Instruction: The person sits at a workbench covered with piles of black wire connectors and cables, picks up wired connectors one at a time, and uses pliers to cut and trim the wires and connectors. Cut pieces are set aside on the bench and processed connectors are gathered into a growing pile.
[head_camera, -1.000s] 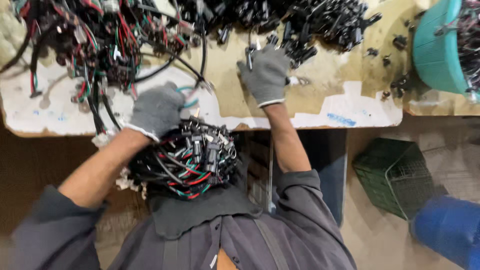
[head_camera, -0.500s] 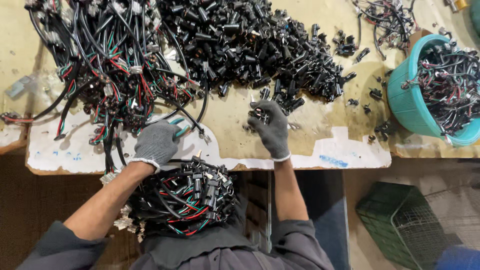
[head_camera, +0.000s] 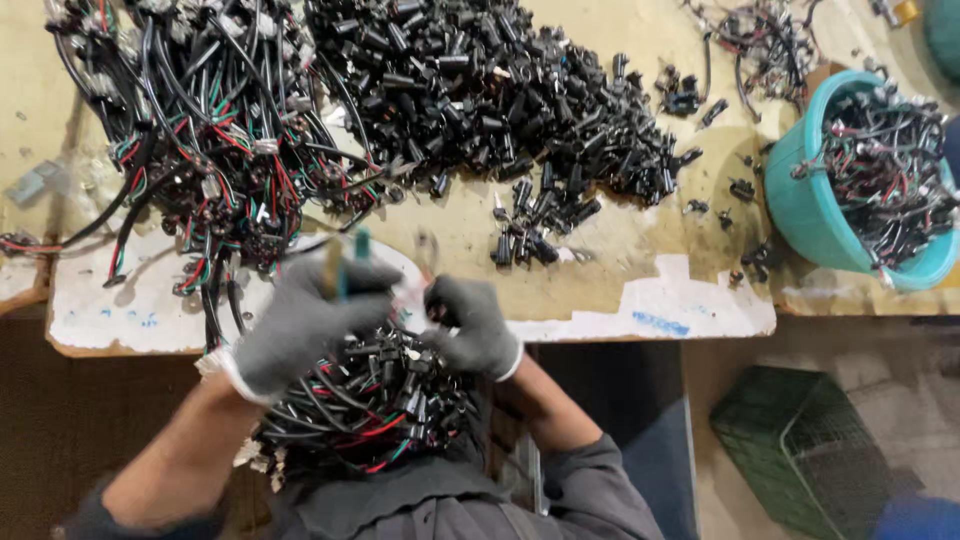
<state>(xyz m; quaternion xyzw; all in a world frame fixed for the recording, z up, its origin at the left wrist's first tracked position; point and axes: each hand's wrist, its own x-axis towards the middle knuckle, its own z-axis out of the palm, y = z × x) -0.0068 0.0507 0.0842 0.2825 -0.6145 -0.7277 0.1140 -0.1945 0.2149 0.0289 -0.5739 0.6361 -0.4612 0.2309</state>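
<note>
We note both hands have drawn back off the table: left hand (head_camera: 300, 320) grips a tool (head_camera: 345, 265); right hand (head_camera: 470, 325) pinches a connector (head_camera: 432, 330) above the bundle (head_camera: 370, 410).

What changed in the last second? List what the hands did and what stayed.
Both hands pulled back from the tabletop toward the body. The right hand left the loose black connectors; the left hand now grips a teal-handled tool. They meet over the wire bundle in the lap. The piles and teal bucket stayed.

Both gloved hands, left hand (head_camera: 305, 320) and right hand (head_camera: 470, 325), curl close together.
</note>
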